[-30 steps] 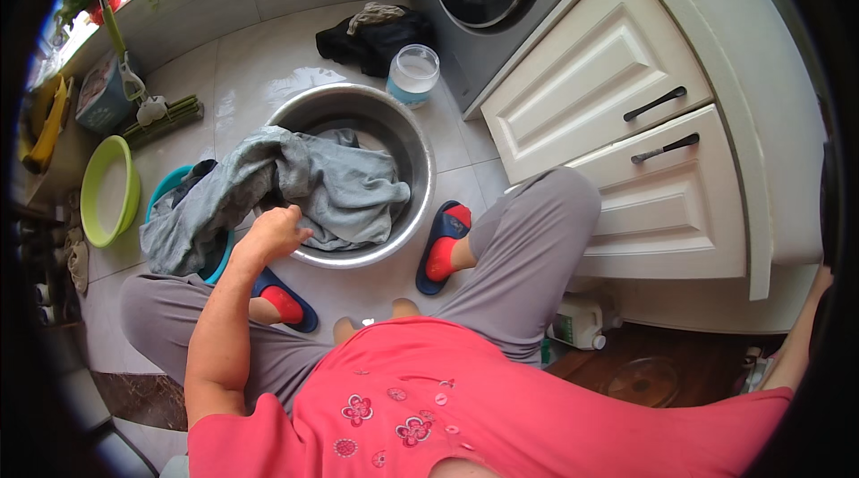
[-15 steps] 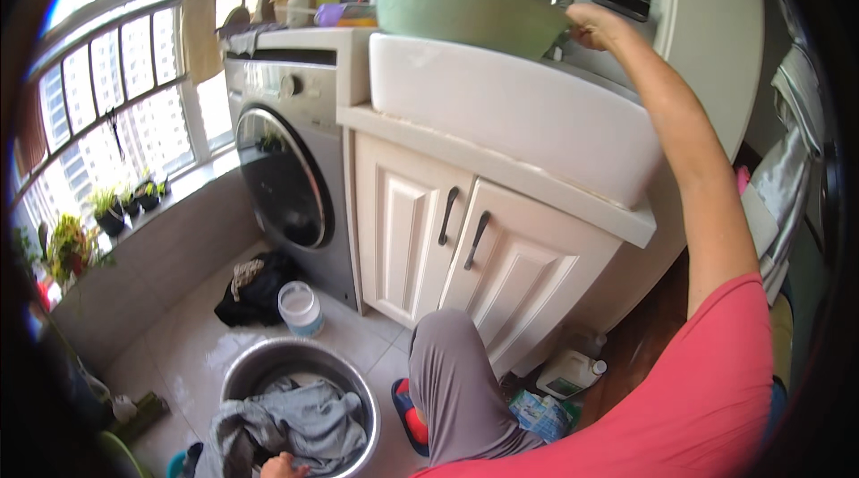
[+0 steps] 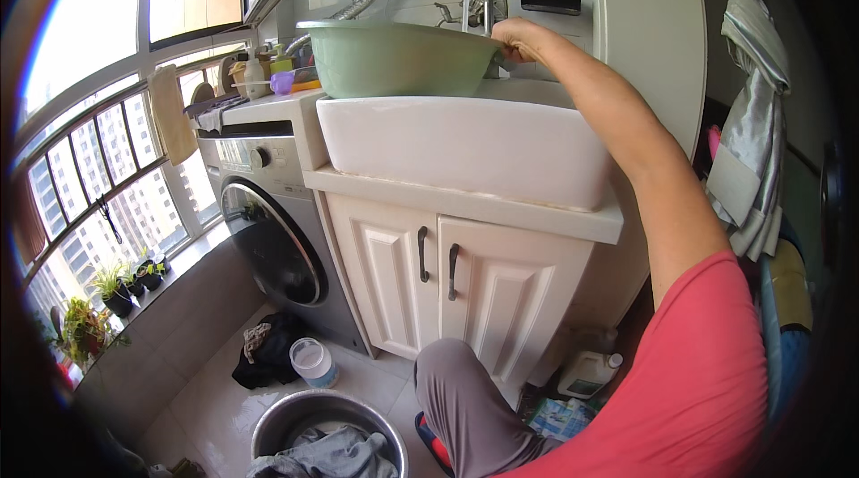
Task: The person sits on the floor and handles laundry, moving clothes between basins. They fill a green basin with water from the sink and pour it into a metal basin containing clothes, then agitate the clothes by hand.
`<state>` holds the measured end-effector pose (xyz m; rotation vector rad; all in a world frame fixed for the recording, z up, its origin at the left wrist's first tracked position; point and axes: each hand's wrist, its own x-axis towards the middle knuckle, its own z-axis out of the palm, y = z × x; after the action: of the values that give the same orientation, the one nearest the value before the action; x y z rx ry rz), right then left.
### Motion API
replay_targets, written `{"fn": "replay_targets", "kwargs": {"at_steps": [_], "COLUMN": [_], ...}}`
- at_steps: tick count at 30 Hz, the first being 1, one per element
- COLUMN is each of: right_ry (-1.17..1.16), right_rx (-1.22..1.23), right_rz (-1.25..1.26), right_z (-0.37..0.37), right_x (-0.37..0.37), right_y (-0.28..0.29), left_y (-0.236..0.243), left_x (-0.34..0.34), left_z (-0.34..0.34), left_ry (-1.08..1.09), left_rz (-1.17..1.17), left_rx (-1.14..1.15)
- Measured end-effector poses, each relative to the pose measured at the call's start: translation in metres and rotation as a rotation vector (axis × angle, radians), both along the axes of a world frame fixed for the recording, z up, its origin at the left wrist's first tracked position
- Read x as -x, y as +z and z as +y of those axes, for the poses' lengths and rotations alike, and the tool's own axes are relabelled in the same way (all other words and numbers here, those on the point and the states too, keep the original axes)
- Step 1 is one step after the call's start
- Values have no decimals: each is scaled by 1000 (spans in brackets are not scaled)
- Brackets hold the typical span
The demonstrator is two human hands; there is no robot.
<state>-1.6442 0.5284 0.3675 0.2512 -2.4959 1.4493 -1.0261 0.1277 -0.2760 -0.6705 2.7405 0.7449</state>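
My right hand (image 3: 519, 39) reaches up to the right end of a pale green plastic basin (image 3: 403, 62), close to the chrome tap (image 3: 487, 5). Its fingers are curled and partly hidden, so whether they grip the basin's rim or a part of the tap cannot be made out. The basin rests on the white sink (image 3: 456, 147). My left hand is out of view. On the floor by my knee stands a metal tub (image 3: 394, 433) with wet-looking grey cloth (image 3: 335, 456) in it.
A silver washing machine (image 3: 335, 236) stands left of the cream cabinet (image 3: 385, 277). Near it on the floor are a clear plastic tub (image 3: 313, 363) and dark cloth (image 3: 268, 357). A white jug (image 3: 589, 373) sits by the cabinet's right side. Potted plants (image 3: 112, 290) line the window ledge.
The view has tilted up and levelled, so basin and sink appear lower and further left. My left hand, earlier at the cloth in the metal tub, has left the picture. My right hand stays by the basin's end.
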Motion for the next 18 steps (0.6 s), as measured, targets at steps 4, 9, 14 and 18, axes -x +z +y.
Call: {"fn": "replay_targets", "kwargs": {"at_steps": [4, 9, 14, 18], "right_ry": [-4, -14, -36, -46], "right_rx": [-6, 8, 11, -3], "right_rz": [17, 44, 63, 51], "right_z": [6, 0, -2, -2], "right_x": [5, 3, -4, -5], "right_y": [0, -1, -2, -2], "left_y": [-11, -2, -1, -12], "left_x": [-2, 1, 2, 0], "left_z": [-2, 3, 4, 0], "left_ry": [-20, -6, -14, -31], "left_rz": [37, -2, 0, 16], "left_rx": [37, 19, 20, 30]}}
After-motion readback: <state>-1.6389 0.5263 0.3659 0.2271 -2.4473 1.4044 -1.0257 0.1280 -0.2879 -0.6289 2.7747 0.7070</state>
